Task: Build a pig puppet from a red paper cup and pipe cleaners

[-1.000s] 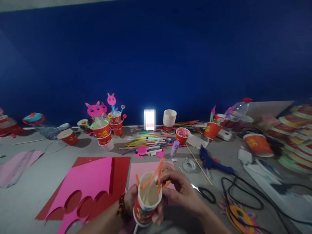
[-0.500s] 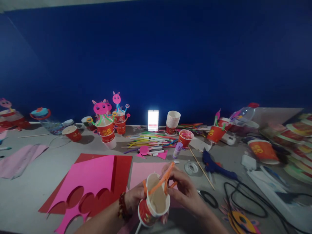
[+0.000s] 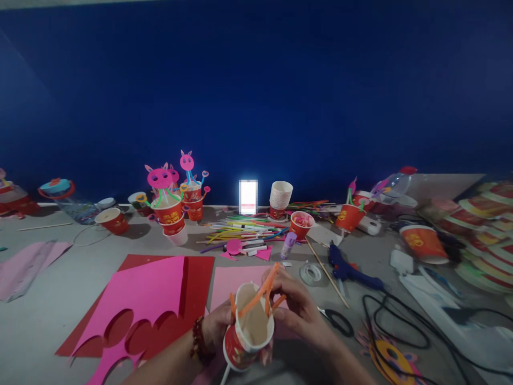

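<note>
A red and white paper cup (image 3: pixel 256 334) is tilted toward me low in the middle, its inside showing. Around its left side my left hand (image 3: pixel 218 326) is closed, with some fingers hidden behind the cup. Orange pipe cleaners (image 3: pixel 262 294) stretch across the cup's mouth and stick up at its right rim. My right hand (image 3: pixel 294 305) pinches the orange pipe cleaner at that rim. A white stick (image 3: pixel 225 374) shows beneath the cup. Behind the hands lies a light pink paper sheet (image 3: pixel 232 278).
Cut pink paper (image 3: pixel 148 289) lies on red paper (image 3: pixel 200 289) at left. A glue gun (image 3: pixel 352 270), tape roll (image 3: pixel 310 274), wooden stick (image 3: pixel 328 272), scissors (image 3: pixel 339 321) and black cable (image 3: pixel 395 342) are at right. Decorated cups (image 3: pixel 170 216) and pipe cleaners (image 3: pixel 228 230) stand or lie farther back.
The whole scene has shifted slightly left in view. Both hands keep hold of the cup and the orange pipe cleaner, with little change in their grip.
</note>
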Tool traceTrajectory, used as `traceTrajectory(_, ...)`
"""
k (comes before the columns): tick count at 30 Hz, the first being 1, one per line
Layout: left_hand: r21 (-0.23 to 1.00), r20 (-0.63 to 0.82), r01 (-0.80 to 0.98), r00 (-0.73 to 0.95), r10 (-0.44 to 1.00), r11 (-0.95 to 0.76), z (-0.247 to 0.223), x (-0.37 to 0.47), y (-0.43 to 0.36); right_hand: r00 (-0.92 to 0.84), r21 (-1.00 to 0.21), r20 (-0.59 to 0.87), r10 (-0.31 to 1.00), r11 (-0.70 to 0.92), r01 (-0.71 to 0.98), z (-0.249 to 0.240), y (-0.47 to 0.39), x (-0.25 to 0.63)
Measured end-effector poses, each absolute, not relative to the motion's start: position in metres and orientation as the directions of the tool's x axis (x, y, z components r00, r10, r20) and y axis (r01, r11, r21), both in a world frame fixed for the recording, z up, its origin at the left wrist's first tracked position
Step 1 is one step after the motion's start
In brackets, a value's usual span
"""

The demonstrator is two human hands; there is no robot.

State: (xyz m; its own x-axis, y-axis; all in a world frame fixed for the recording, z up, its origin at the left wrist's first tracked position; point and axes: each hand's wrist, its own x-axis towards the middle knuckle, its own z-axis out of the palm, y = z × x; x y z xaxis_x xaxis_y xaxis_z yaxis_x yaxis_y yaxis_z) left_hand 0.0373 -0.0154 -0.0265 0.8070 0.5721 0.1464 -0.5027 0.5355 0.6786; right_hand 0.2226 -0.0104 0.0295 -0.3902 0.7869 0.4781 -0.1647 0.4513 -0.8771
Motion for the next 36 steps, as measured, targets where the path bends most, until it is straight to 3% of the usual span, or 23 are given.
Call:
traceTrajectory(9,0.617,0.299,-0.557,0.819,0.489,0.556,-0.054,0.037,-0.016,-0.434,-0.888,0.458,0.776,0.374,-0.268,0.034,-0.012,0.221)
traceTrajectory(36,0.657,0.223,-0.508,0.837,0.5,0.556,-0.049,0.039,-0.018,-0.414,-0.892,0.442,0.796,0.343,-0.293,0.032,-0.01,0.22)
